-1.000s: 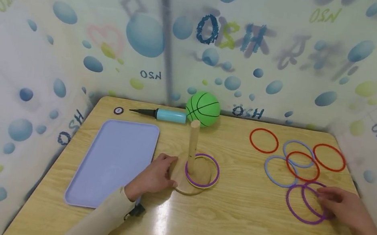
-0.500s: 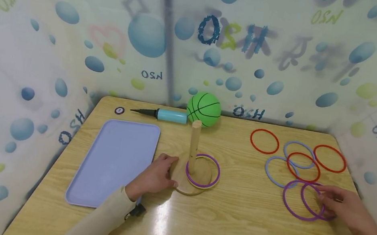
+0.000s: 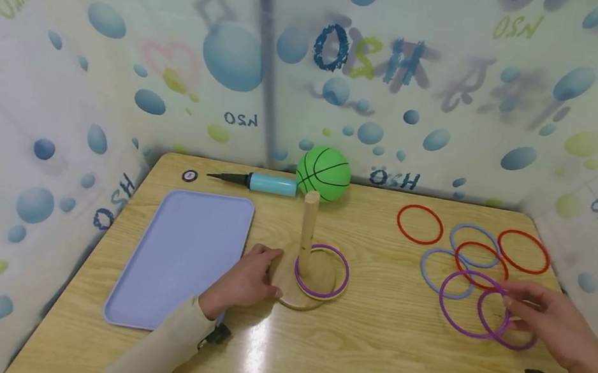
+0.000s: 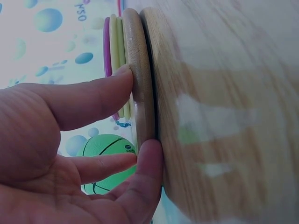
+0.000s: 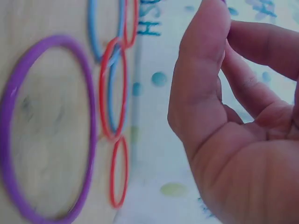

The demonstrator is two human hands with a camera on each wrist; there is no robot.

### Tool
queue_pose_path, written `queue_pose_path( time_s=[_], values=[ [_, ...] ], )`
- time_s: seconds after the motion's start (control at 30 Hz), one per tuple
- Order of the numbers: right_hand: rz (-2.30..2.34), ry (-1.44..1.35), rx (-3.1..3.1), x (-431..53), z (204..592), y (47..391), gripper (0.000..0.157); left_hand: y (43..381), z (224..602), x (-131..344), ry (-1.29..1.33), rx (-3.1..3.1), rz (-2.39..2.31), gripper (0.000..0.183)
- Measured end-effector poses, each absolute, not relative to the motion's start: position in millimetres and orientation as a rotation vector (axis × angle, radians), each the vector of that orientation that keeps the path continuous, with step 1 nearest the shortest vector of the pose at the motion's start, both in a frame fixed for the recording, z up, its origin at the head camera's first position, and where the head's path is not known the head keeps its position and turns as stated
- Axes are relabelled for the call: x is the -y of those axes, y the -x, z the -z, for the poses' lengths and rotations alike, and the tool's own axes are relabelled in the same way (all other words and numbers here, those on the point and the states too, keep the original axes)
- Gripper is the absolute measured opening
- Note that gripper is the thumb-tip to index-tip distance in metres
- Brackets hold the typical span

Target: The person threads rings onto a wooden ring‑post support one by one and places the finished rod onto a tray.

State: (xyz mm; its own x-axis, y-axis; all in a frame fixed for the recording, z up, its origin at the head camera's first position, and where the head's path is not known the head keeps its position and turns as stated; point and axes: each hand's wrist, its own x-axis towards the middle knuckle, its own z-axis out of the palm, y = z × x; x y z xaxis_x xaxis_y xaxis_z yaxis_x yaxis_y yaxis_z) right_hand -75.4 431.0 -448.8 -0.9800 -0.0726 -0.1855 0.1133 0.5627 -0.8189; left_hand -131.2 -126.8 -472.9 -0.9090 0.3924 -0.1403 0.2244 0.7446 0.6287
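My left hand [image 3: 243,278] holds the round base of a wooden ring-toss stand [image 3: 283,290], its thumb on top and other fingers at the edge. Around the foot of the upright peg [image 3: 307,230] lies a purple ring [image 3: 347,275]; in the left wrist view, yellow and green rings [image 4: 120,42] show stacked beneath it. At the right, my right hand [image 3: 559,325] pinches another purple ring [image 3: 440,296] between thumb and fingertips, raised over the table. A third purple ring [image 3: 514,347] lies on the table below that hand, filling much of the right wrist view.
Several red rings [image 3: 397,225] and blue rings [image 3: 422,264] lie at the back right, some overlapping. A pale blue tray [image 3: 183,259] is left of the stand. Behind are a hand pump [image 3: 273,184], a green ball [image 3: 324,173] and a small dark disc [image 3: 189,176].
My right hand has lifted the pinched purple ring, which has shifted left and toward the back, overlapping a blue and a red ring in the head view. The left hand and stand have stayed put.
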Motion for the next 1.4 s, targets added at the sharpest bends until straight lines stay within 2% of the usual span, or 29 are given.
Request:
queue_pose_path(
  time_s=[0.27,0.7,1.4],
  values=[
    [1.383,0.085,-2.643,-407.5,424.2,78.4,0.034,130.3,473.2,126.9,-0.488,-2.692,-0.917,0.087],
    [1.456,0.127,-2.645,-363.8,388.7,86.8,0.027,130.6,473.9,127.3,-0.494,-2.689,-0.927,0.088],
    [2.098,0.447,-2.147,-274.5,359.4,108.3,0.025,131.2,474.2,127.9,-0.501,-2.694,-0.918,0.088]
  ],
)
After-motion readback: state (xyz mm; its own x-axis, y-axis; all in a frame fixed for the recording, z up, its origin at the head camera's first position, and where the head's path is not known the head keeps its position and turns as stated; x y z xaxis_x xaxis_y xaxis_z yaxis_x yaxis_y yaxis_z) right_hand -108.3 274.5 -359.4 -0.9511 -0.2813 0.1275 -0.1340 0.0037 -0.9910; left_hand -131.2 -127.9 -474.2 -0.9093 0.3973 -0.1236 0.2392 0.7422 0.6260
